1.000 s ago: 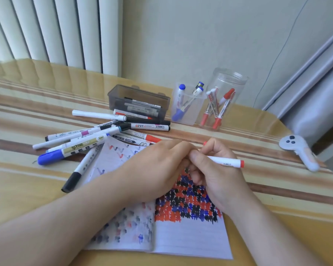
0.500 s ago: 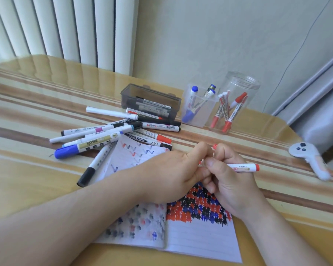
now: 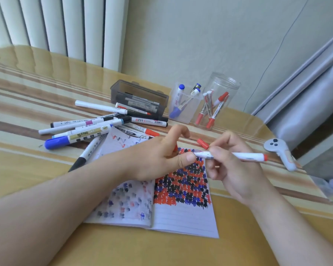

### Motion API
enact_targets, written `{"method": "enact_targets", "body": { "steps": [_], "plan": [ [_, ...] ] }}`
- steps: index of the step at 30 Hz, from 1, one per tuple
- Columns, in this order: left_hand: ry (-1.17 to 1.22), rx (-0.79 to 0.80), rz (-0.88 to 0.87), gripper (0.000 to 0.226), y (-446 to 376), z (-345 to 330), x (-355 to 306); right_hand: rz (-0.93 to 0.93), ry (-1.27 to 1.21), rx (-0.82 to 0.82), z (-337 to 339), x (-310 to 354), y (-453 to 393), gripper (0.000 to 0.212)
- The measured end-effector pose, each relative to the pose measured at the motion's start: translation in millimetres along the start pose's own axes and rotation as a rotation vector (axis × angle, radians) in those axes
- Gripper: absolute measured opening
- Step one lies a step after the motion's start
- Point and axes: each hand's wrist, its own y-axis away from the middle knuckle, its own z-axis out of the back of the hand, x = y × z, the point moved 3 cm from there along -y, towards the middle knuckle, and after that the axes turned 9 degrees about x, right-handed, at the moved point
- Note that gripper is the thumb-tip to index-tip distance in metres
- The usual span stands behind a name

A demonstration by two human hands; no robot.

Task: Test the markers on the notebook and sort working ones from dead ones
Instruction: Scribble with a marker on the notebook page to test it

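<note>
The right hand [image 3: 236, 169] pinches a white marker with a red end [image 3: 246, 156] between thumb and fingers, its barrel lying nearly level above the open lined notebook [image 3: 183, 214], its uncapped tip pointing left. The left hand [image 3: 158, 158] is loosely curled, its thumb reaching to touch the marker's bare tip while the index finger lifts in a hook; something small and red shows beneath its fingers, too hidden to identify. A small red cap [image 3: 202, 143] lies on the glossy striped tabletop [image 3: 27, 181] just beyond the notebook's far edge, near the right hand's fingers. The notebook's right page is crowded with red, blue and black hash marks; the left page carries fainter ones. A loose pile of white-barrelled markers [image 3: 96, 127] sprawls beyond the notebook's left corner, one blue-capped, one black-capped. Behind them sits a smoky grey plastic box [image 3: 140, 93] with markers inside, then a clear square cup [image 3: 183, 104] of blue-capped markers and a clear round jar [image 3: 221, 100] of red-capped ones. A white handheld controller [image 3: 281, 152] rests at the table's right edge.
</note>
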Motion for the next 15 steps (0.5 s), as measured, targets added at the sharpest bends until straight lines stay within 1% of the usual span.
{"method": "enact_targets", "body": {
  "steps": [1,2,3,4,5,6,8,9,12,15],
  "plan": [
    [-0.016,0.027,0.045,0.044,2,2,4,-0.005,-0.04,-0.022,2,0,8,0.009],
    [-0.069,0.066,0.068,0.04,3,3,8,-0.02,-0.083,-0.026,3,-3,18,0.011],
    [-0.15,0.115,0.071,0.037,4,4,8,-0.045,-0.107,-0.016,2,-8,27,0.019],
    [-0.244,0.161,0.067,0.032,5,3,9,-0.068,-0.097,-0.004,-2,-14,37,0.032],
    [-0.326,0.193,0.054,0.028,4,0,9,-0.095,-0.062,-0.001,-8,-21,45,0.04],
    [-0.385,0.211,0.047,0.027,4,-2,10,-0.112,-0.012,0.0,-14,-29,51,0.038],
    [-0.433,0.221,0.054,0.032,1,-6,12,-0.112,0.097,-0.033,-25,-41,58,0.022],
    [-0.434,0.223,0.057,0.034,-1,-6,12,-0.099,0.155,-0.069,-27,-44,60,0.018],
    [-0.433,0.21,0.041,0.038,-3,-7,14,-0.089,0.237,-0.099,-32,-46,60,0.016],
    [-0.452,0.206,0.036,0.04,-5,-7,15,-0.132,0.278,-0.082,-33,-46,58,0.023]
  ]
}}
